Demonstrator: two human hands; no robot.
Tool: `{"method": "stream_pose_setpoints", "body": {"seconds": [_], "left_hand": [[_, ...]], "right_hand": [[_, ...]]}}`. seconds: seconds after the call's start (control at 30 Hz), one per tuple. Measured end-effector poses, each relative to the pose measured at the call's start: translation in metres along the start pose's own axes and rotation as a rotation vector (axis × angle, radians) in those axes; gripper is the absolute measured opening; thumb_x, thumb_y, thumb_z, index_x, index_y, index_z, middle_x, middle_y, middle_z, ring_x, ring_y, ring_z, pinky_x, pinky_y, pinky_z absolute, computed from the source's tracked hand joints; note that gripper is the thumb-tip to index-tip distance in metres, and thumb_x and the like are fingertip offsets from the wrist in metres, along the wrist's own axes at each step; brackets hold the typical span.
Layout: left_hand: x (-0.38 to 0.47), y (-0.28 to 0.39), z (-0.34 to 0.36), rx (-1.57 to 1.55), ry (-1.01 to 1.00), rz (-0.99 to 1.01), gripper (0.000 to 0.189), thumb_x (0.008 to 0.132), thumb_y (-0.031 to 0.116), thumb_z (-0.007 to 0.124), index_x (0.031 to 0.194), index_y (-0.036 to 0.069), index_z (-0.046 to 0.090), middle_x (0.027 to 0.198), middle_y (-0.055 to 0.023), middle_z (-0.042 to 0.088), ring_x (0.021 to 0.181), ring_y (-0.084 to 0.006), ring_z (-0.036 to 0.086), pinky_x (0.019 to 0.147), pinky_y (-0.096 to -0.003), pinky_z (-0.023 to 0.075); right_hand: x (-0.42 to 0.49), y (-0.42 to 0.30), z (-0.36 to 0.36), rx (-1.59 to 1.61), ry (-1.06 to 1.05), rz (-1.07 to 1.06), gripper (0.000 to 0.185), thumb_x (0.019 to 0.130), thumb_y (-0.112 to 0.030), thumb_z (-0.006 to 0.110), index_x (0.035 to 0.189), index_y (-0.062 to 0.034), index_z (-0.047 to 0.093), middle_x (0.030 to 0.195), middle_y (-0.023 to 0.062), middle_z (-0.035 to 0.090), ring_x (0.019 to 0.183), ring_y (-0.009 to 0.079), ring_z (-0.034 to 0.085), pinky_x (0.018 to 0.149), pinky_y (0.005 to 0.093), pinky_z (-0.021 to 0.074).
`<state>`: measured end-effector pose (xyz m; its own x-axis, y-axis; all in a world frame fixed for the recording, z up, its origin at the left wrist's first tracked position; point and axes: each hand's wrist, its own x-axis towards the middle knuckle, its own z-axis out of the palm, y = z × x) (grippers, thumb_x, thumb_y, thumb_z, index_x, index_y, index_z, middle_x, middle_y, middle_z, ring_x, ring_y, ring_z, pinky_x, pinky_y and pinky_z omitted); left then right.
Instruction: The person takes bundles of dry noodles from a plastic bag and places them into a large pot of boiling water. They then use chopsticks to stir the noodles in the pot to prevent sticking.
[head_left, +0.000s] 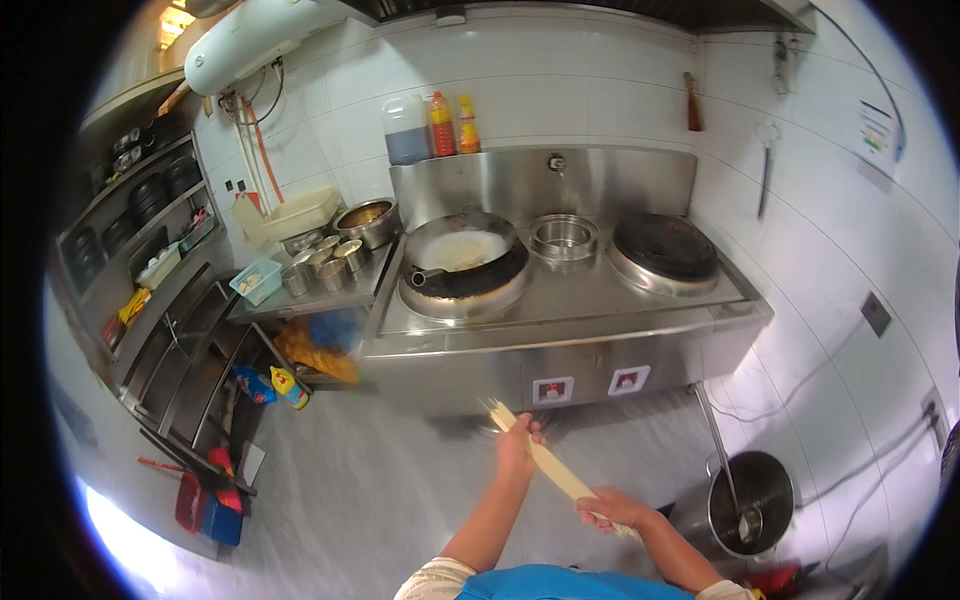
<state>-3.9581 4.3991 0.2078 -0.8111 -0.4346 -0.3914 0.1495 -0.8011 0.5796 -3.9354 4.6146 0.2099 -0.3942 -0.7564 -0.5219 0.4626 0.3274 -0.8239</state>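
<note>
A bundle of dry noodle sticks (556, 472) stretches diagonally between my two hands, in front of the stove. My left hand (517, 444) grips it near its upper end, where thin strand tips poke out past the fingers. Closer to my body, my right hand (613, 508) is closed around the lower end. Beyond the hands, a dark wok (422, 241) sits on the left burner with whitish, foamy liquid (466, 250) in it. The wok's hollow handle (427, 277) points toward me.
A stainless steel stove (480, 364) stands ahead; its right burner (664, 246) bears a black cover. Steel containers (332, 274) and a large pot (367, 222) crowd the left counter. A deep pot with a ladle (750, 502) is on the floor at right. Shelves (161, 202) line the left.
</note>
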Motion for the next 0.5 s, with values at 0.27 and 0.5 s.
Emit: {"method": "stream_pose_setpoints", "body": {"seconds": [0.27,0.5], "left_hand": [[0.173,0.117,0.101,-0.03,-0.111,0.205,0.013,0.083,0.013,0.056,0.089,0.004,0.049,0.07,-0.0076,0.052,0.054,-0.0154,0.046,0.052,-0.0309,0.0432],[0.371,0.282,0.155,0.557,-0.1,0.503,0.072,0.077,0.029,0.063,0.129,0.001,0.022,0.119,-0.0223,0.038,0.109,-0.0325,0.041,0.09,-0.0429,0.035]], "right_hand": [[0.155,-0.171,-0.071,-0.3,0.147,-0.25,0.021,0.083,-0.028,0.054,0.083,-0.0062,0.054,0.057,-0.0008,0.049,0.041,0.0061,0.041,0.036,0.0213,0.0327],[0.346,-0.364,-0.124,-0.369,0.201,-0.301,0.02,0.085,-0.023,0.053,0.083,-0.0032,0.051,0.058,0.0009,0.049,0.041,0.0046,0.04,0.034,0.0201,0.0317]]}}
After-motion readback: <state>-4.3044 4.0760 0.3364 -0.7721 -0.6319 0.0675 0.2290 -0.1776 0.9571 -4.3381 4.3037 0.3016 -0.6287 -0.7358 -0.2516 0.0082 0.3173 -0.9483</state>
